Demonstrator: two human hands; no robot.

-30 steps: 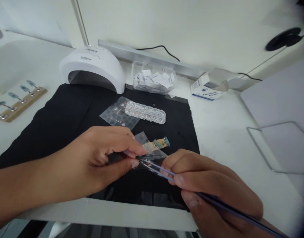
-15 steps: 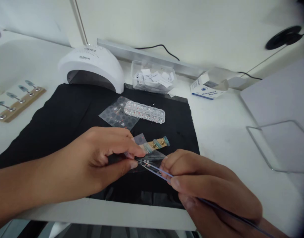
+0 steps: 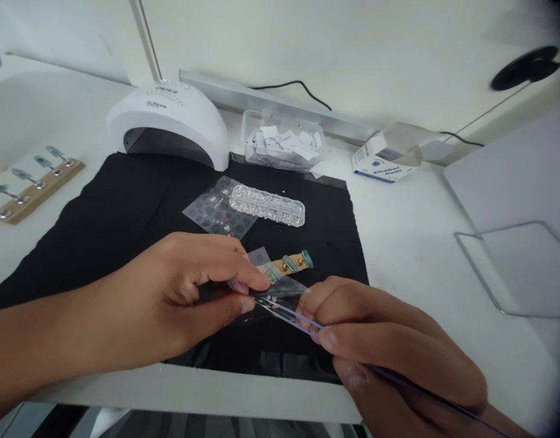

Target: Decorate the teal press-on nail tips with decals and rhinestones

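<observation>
My left hand (image 3: 188, 292) pinches a clear nail sticker sheet (image 3: 286, 287) with small white and red designs between thumb and forefinger. My right hand (image 3: 393, 334) is closed around tweezers (image 3: 298, 321) with bluish edges. The tweezer tips lie at the sheet, close to my left thumb, and I cannot tell whether they grip a sticker. Just beyond my fingers, a small wooden strip holds teal nail tips (image 3: 289, 264), partly hidden by the sheet and my left hand.
A black cloth (image 3: 138, 201) covers the white table. On it lie another sticker sheet (image 3: 211, 210) and a clear case of rhinestones (image 3: 267, 205). Behind stand a white nail lamp (image 3: 170, 115), a tub of white pads (image 3: 284, 146) and an alcohol pad box (image 3: 384, 161). More nail tips (image 3: 38, 176) stand left.
Almost nothing differs. My right hand and the tweezers have shifted very slightly to the right; my left hand keeps its pinch on the sheet.
</observation>
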